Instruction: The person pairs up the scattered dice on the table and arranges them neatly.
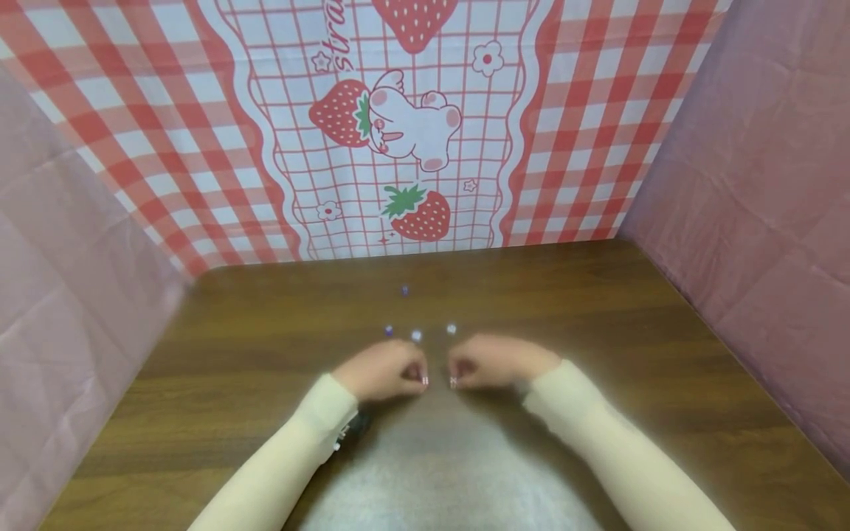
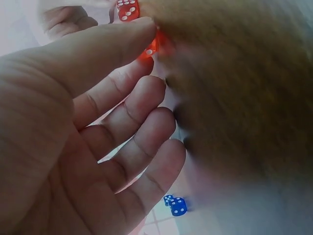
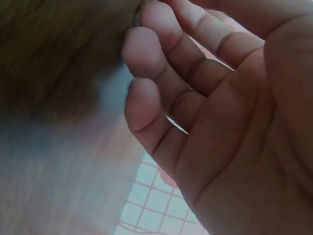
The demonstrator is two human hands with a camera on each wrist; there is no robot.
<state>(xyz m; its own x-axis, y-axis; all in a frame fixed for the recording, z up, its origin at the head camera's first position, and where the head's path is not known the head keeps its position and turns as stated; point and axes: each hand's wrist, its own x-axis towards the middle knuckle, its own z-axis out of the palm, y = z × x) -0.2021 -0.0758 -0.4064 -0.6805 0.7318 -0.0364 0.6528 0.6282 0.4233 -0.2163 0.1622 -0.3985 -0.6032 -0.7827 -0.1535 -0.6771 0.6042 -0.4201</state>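
Note:
My left hand (image 1: 385, 369) pinches a translucent red die (image 2: 150, 50) between thumb and index finger, its other fingers loosely bent. Facing it a short gap away, my right hand (image 1: 499, 363) pinches a second red die (image 2: 128, 10) low over the table. In the right wrist view that die is out of frame, and only the palm and bent fingers (image 3: 144, 51) show. Just beyond the hands sit two whitish dice (image 1: 416, 335) and a blue die (image 1: 389, 331). Another blue die (image 1: 405, 290) lies farther back.
The brown wooden table (image 1: 598, 295) ends at a red-and-white checked cloth (image 1: 584, 147) with strawberry prints. Pink cloth walls (image 1: 764, 184) stand at both sides. A bright glare (image 1: 451, 472) lies on the near tabletop between the forearms.

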